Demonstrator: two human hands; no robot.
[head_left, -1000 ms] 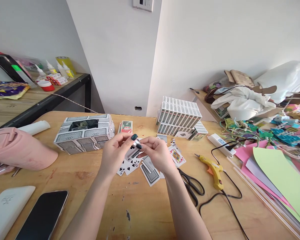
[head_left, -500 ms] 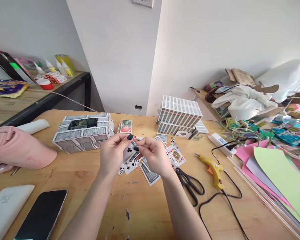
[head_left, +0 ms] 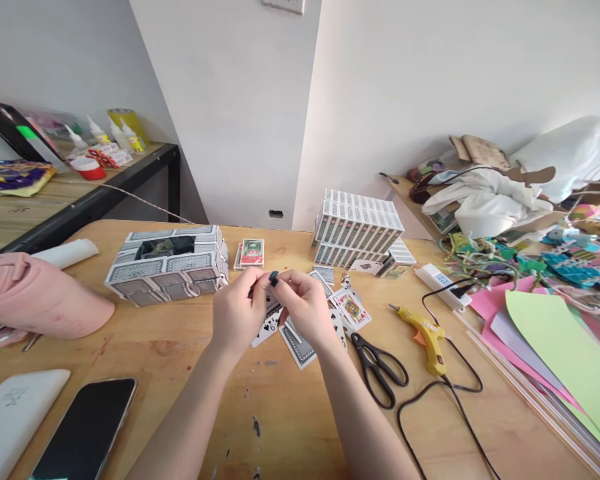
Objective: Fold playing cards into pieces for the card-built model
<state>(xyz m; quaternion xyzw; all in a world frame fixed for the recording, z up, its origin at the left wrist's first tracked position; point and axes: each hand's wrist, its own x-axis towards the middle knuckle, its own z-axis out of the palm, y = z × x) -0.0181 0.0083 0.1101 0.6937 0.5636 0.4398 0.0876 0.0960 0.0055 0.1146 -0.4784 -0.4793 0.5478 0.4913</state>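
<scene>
My left hand (head_left: 239, 308) and my right hand (head_left: 304, 308) meet over the middle of the table, thumbs and fingers pinched together. Between them is a playing card (head_left: 271, 301), mostly hidden by the fingers, so its exact shape cannot be made out. Loose playing cards (head_left: 300, 347) lie below, some face down with a grey pattern, others face up. A face card (head_left: 351, 307) rests just right of my right hand. Close to my right wrist lie black-handled scissors (head_left: 379, 367).
Left stands a card-covered box (head_left: 167, 267) with an opening on top; a red-and-green card pack (head_left: 252, 253) sits beside it. Behind are stacked card boxes (head_left: 357, 223). A yellow glue gun (head_left: 425, 337) with its cord, a power strip (head_left: 443, 287), a phone (head_left: 85, 430) and a pink bottle (head_left: 45, 297) lie around.
Both hands have drawn closer together, the left shifting right and the thumbs now side by side. The card, whose club face showed before, is now mostly covered by my fingers.
</scene>
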